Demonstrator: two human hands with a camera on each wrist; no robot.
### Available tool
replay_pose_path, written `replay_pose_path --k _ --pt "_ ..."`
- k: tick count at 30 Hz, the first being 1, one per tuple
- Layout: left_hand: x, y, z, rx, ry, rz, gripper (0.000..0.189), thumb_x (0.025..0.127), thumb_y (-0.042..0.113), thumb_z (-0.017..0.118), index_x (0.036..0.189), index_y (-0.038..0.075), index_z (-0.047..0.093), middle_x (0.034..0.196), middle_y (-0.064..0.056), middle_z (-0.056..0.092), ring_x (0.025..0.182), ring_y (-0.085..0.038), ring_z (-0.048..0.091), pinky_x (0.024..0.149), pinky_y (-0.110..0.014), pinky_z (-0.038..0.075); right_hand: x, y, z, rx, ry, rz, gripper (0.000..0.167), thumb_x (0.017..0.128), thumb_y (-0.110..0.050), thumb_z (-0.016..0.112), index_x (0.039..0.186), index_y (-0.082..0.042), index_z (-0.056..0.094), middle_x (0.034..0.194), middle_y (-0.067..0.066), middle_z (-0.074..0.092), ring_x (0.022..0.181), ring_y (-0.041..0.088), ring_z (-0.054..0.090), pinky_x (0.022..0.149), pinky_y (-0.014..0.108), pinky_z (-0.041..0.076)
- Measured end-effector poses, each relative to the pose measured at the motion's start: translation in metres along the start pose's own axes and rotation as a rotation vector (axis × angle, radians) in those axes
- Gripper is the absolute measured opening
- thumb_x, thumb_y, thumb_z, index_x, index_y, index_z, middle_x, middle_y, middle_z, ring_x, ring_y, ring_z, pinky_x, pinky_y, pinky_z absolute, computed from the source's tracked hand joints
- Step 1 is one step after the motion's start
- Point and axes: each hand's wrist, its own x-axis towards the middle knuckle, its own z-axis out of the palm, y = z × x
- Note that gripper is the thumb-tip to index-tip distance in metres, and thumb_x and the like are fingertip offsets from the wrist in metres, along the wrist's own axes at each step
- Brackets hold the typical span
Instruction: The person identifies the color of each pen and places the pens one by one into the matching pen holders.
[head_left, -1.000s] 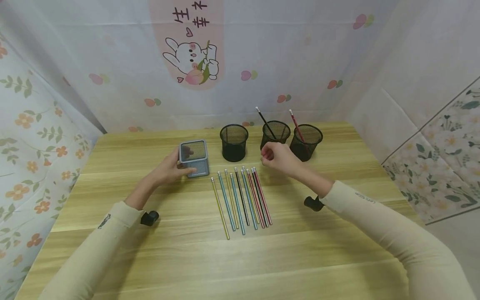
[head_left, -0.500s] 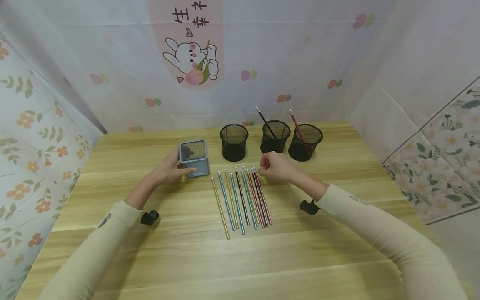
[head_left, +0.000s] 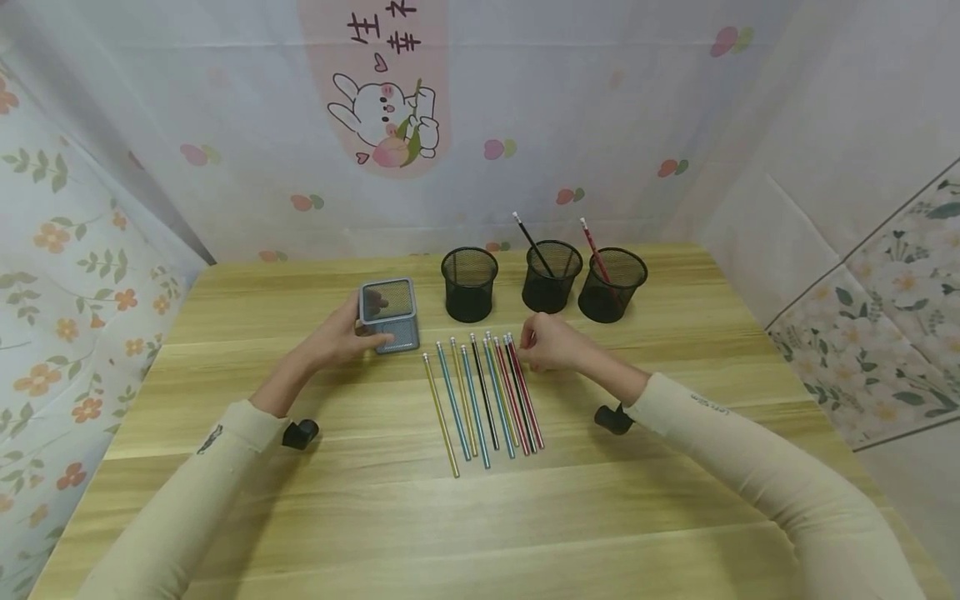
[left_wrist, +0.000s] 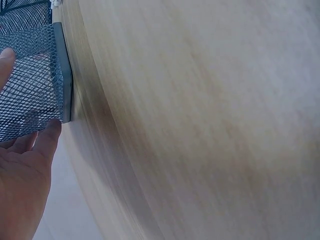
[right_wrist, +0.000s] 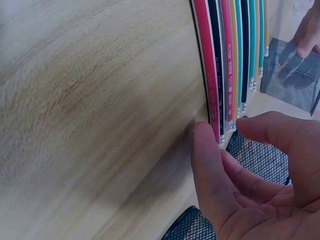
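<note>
My left hand (head_left: 337,342) holds the grey square mesh pencil holder (head_left: 408,332), thumb on its front face and fingers at its far side. Its mesh wall (left_wrist: 30,75) fills the corner of the left wrist view. At the eraser end of the rightmost red pencil (head_left: 527,392) is my right hand (head_left: 557,343). In the right wrist view the index fingertip (right_wrist: 202,131) is right at the red pencil (right_wrist: 207,65), while the thumb (right_wrist: 255,127) stands apart on the other side of the pencil ends. Several yellow, blue, black and red pencils lie side by side.
Three round black mesh cups stand behind the pencils: a left cup (head_left: 468,302), a middle cup (head_left: 546,293) with a black pencil (head_left: 531,242) in it, and a right cup (head_left: 603,304) with a red pencil (head_left: 591,243). A patterned curtain (head_left: 247,167) hangs behind the wooden table (head_left: 360,517).
My right hand has moved down and slightly forward of the middle cup to the top of the rightmost red pencil. My left hand and the grey holder have stayed in place.
</note>
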Motion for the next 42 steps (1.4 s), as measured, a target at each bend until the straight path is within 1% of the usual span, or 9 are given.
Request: replay_pose_path --k 5,11,18,25,28,33,36,42 --pt "-0.001 0.000 0.000 0.001 -0.001 -0.006 0.068 0.095 0.008 0.075 0.146 -0.005 0.031 0.146 -0.030 0.042 0.136 -0.044 0.041 0.110 -0.052 0.040 0.001 0.000 0.001 -0.003 -0.006 0.003 0.014 0.096 -0.007 0.069 0.086 0.000 0.064 0.069 0.012 0.069 0.062 0.026 0.070 0.056 0.029 0.058" --pt "-0.001 -0.001 0.000 0.001 0.003 -0.001 0.069 0.094 0.008 0.075 0.146 -0.005 0.032 0.145 -0.029 0.042 0.135 -0.044 0.042 0.110 -0.053 0.039 0.003 0.000 0.002 0.034 -0.018 0.022 0.016 0.096 -0.004 0.067 0.082 0.001 0.063 0.069 0.014 0.069 0.061 0.027 0.071 0.059 0.033 0.061" --pt "0.001 -0.004 0.000 -0.001 0.001 -0.001 0.068 0.094 0.005 0.075 0.145 -0.005 0.032 0.145 -0.029 0.043 0.135 -0.044 0.042 0.110 -0.051 0.040 0.007 0.001 0.007 0.066 -0.047 0.033 0.019 0.096 -0.002 0.067 0.077 0.001 0.064 0.068 0.015 0.068 0.060 0.026 0.071 0.058 0.032 0.061" --pt "0.001 -0.003 0.000 -0.013 0.002 -0.005 0.067 0.094 0.005 0.075 0.145 -0.005 0.032 0.146 -0.029 0.042 0.136 -0.045 0.041 0.111 -0.051 0.039 0.010 0.000 0.011 0.017 -0.033 0.038 0.022 0.093 0.000 0.069 0.072 0.001 0.063 0.064 0.012 0.068 0.056 0.024 0.070 0.055 0.030 0.061" --pt "0.001 -0.002 0.000 -0.020 0.000 -0.009 0.066 0.095 0.006 0.074 0.145 -0.005 0.032 0.146 -0.030 0.041 0.137 -0.045 0.039 0.111 -0.051 0.039 0.011 -0.001 0.012 0.006 -0.023 0.050 0.022 0.092 0.000 0.070 0.071 0.001 0.062 0.061 0.011 0.068 0.056 0.024 0.070 0.054 0.030 0.060" --pt "0.001 -0.001 -0.001 -0.034 -0.009 -0.011 0.066 0.095 0.006 0.074 0.145 -0.006 0.031 0.147 -0.030 0.040 0.139 -0.045 0.037 0.112 -0.052 0.037 0.013 -0.006 0.013 -0.038 -0.011 0.081 0.023 0.090 -0.001 0.071 0.067 0.001 0.066 0.059 0.010 0.068 0.055 0.024 0.070 0.054 0.029 0.060" --pt "0.001 -0.002 -0.001 -0.038 -0.012 -0.007 0.066 0.095 0.005 0.073 0.145 -0.007 0.031 0.147 -0.030 0.039 0.139 -0.046 0.036 0.112 -0.053 0.037 0.015 -0.008 0.013 -0.063 -0.011 0.101 0.024 0.088 -0.002 0.071 0.065 0.002 0.068 0.059 0.010 0.068 0.054 0.024 0.070 0.054 0.028 0.060" --pt "0.001 -0.001 -0.001 -0.036 -0.012 -0.007 0.067 0.095 0.004 0.073 0.145 -0.007 0.031 0.146 -0.030 0.040 0.138 -0.046 0.038 0.112 -0.052 0.038 0.017 -0.008 0.012 -0.095 -0.025 0.109 0.025 0.087 -0.001 0.071 0.062 0.002 0.070 0.058 0.010 0.067 0.054 0.022 0.070 0.055 0.026 0.059"
